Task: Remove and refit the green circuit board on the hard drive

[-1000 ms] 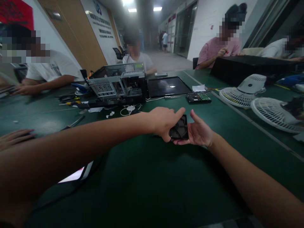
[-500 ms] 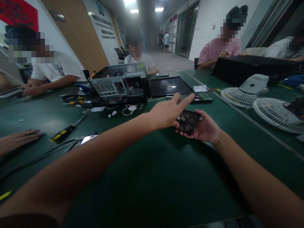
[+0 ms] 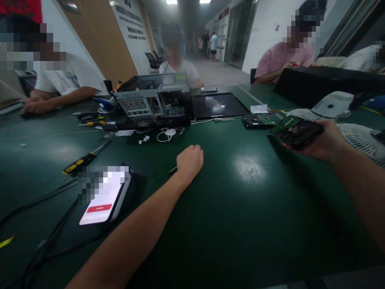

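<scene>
My right hand [image 3: 326, 141] is raised at the right, above the green table [image 3: 246, 208], and grips a black hard drive [image 3: 296, 130] with its green circuit board turned up. My left hand [image 3: 190, 159] rests on the table in the middle, fingers curled under. A thin metal tip [image 3: 172, 169] sticks out at its left side; I cannot make out what it belongs to. The two hands are far apart.
An open computer case [image 3: 153, 100], a black side panel [image 3: 218, 105] and a second hard drive [image 3: 258, 119] lie beyond my hands. A yellow-black screwdriver [image 3: 82, 159], a lit phone [image 3: 104, 196] and cables lie left. White fan parts [image 3: 331, 104] sit right. Other people sit around the table.
Both hands held the drive together in the middle. Now my left hand has let go and dropped back onto the table, and my right hand has carried the drive to the right.
</scene>
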`<state>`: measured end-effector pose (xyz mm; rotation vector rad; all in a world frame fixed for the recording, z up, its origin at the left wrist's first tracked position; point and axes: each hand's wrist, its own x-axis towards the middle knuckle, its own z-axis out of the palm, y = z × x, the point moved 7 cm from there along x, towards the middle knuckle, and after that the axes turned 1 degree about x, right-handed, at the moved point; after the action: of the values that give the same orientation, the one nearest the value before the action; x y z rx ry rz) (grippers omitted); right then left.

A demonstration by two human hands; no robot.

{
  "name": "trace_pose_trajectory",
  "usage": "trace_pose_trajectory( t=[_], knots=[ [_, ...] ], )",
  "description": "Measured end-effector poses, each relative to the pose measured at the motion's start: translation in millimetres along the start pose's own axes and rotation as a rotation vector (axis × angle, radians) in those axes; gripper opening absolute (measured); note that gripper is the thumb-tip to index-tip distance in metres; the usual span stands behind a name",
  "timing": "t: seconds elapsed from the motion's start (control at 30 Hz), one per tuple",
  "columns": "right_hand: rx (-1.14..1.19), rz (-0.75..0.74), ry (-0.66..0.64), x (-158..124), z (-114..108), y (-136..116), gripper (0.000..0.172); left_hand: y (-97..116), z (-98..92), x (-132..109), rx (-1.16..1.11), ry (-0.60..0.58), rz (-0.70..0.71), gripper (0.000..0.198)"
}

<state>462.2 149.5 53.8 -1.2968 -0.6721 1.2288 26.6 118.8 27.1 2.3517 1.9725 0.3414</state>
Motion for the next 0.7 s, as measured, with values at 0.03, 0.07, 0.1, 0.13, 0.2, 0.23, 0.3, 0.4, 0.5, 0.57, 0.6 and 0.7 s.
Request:
trace_pose_trajectory(
  t=[0.03, 0.07, 0.1, 0.13, 0.2, 0.23, 0.3, 0.4, 0.5, 0.57, 0.6, 0.7],
  knots=[
    [-0.026, -0.011, 0.025, 1, -4, -3, 0.049, -2, 2.6, 1, -0.01, -0.002, 0.005, 0.03],
    [-0.047, -0.022, 0.05, 1, -7, -6, 0.048, -3, 4.7, 2, -0.019, -0.002, 0.012, 0.029],
    [-0.063, -0.028, 0.071, 2, -9, -8, 0.047, -3, 6.5, 3, -0.026, -0.006, 0.02, 0.028],
    [-0.073, -0.032, 0.091, 2, -10, -9, 0.045, -4, 8.1, 4, -0.031, -0.012, 0.028, 0.028],
    [-0.086, -0.032, 0.107, 3, -10, -8, 0.043, -4, 10.8, 5, -0.041, -0.029, 0.036, 0.027],
    [-0.098, -0.03, 0.108, 5, -10, -8, 0.043, -5, 11.6, 5, -0.046, -0.034, 0.036, 0.026],
    [-0.143, -0.036, 0.116, 10, -11, -7, 0.042, -5, 12.0, 5, -0.06, -0.032, 0.04, 0.025],
    [-0.203, -0.054, 0.14, 19, -18, -6, 0.038, -5, 11.6, 3, -0.078, -0.024, 0.048, 0.023],
    [-0.207, -0.055, 0.125, 26, -26, -5, 0.035, -5, 10.3, 2, -0.072, -0.015, 0.048, 0.025],
    [-0.208, -0.05, 0.125, 28, -32, -3, 0.034, -5, 9.3, 2, -0.062, -0.009, 0.049, 0.025],
    [-0.213, -0.052, 0.126, 28, -35, -3, 0.034, -4, 9.2, 2, -0.06, -0.009, 0.051, 0.026],
    [-0.243, -0.066, 0.128, 26, -39, -2, 0.033, -4, 9.8, 3, -0.06, -0.014, 0.053, 0.026]
  ],
)
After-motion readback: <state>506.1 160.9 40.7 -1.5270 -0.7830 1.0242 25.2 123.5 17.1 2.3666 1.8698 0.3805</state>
